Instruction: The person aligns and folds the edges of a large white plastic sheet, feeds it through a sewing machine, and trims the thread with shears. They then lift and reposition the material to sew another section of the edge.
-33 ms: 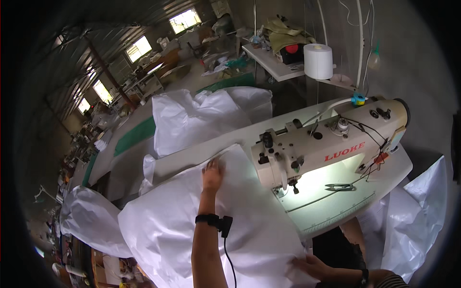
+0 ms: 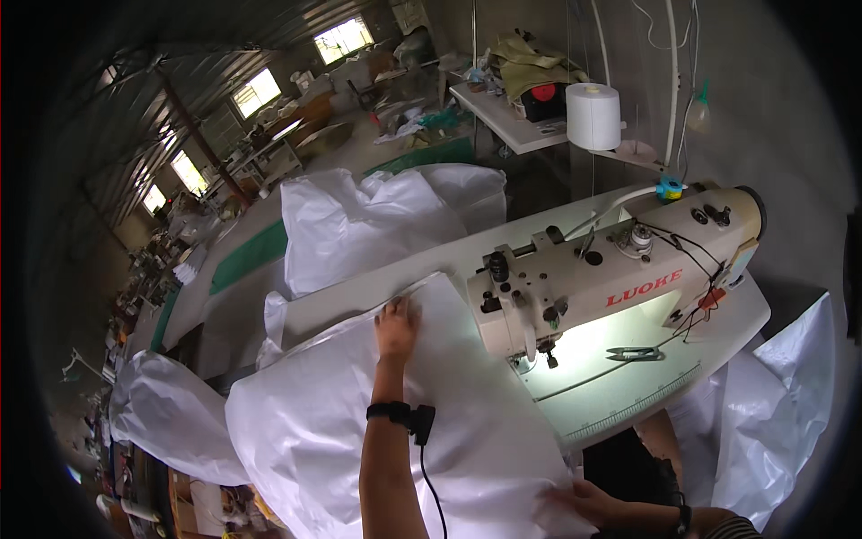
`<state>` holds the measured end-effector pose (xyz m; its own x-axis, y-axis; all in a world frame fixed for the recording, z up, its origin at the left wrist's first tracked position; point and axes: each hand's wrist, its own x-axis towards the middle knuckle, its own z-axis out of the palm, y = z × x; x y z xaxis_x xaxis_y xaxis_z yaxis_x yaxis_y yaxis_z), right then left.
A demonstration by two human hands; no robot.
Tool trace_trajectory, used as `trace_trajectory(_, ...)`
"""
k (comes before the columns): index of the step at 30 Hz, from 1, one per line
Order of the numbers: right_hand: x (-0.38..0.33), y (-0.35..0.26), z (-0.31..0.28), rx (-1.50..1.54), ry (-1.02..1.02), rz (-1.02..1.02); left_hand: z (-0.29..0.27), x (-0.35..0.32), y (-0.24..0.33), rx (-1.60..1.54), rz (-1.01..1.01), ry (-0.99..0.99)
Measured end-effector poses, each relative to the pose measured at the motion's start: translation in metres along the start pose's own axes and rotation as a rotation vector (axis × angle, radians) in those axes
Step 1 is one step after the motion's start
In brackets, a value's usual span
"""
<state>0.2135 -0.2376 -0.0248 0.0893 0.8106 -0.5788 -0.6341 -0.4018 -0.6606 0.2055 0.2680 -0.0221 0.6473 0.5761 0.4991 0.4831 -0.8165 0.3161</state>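
Note:
A large white plastic-like sheet point(image 2: 359, 431) with soft folds lies over the left part of the sewing machine table point(image 2: 620, 404) and hangs toward me. My left hand point(image 2: 397, 329) rests on it near its far edge, palm down, fingers laid out and slightly bent. At the sheet's lower right edge is my right hand point(image 2: 579, 503), touching the material; its fingertips are blurred against the white. Right of the sheet stands a cream sewing machine point(image 2: 620, 278), its lamp lighting the needle area. A pair of thread snips point(image 2: 635, 354) lies on the table under the machine's arm.
Behind the table is a heap of white sheeting point(image 2: 368, 225); another white bundle point(image 2: 171, 418) sits at the left. More white sheeting point(image 2: 777, 413) hangs at the right. A white thread cone point(image 2: 593, 117) stands behind the machine, near a side table point(image 2: 512, 121).
Very little differs. The view has shifted slightly, and the sheet's left edge sits a touch further right. Both hands keep their places on the sheet.

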Motion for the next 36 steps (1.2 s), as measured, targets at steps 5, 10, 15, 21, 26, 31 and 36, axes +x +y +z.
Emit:
trace_trajectory(5, -0.001, 0.013, -0.039, -0.112, -0.112, 0.064, 0.006, 0.001, -0.001, 0.172, -0.109, -0.046)
trace_trajectory(10, 0.007, 0.026, -0.045, -0.394, -0.19, -0.018, -0.029, 0.015, -0.004, 0.038, -0.103, 0.135)
trace_trajectory(15, 0.012, -0.006, -0.026, -0.523, -0.184, 0.005, -0.013, 0.04, -0.012, 0.089, -0.014, 0.11)
trace_trajectory(21, 0.013, -0.031, -0.017, -0.705, -0.198, 0.387, 0.034, 0.05, -0.023, -0.032, -0.229, -0.039)
trace_trajectory(26, 0.019, -0.021, -0.008, -0.978, -0.204, 0.148, 0.047, 0.042, -0.026, 0.054, -0.142, 0.077)
trace_trajectory(31, -0.003, -0.055, -0.015, -1.36, 0.367, -0.653, 0.037, 0.017, -0.011, -0.049, -0.088, 0.092)
trace_trajectory(36, -0.011, -0.072, -0.016, -1.221, 0.449, -0.766, 0.018, -0.031, 0.019, -0.108, -0.083, 0.065)
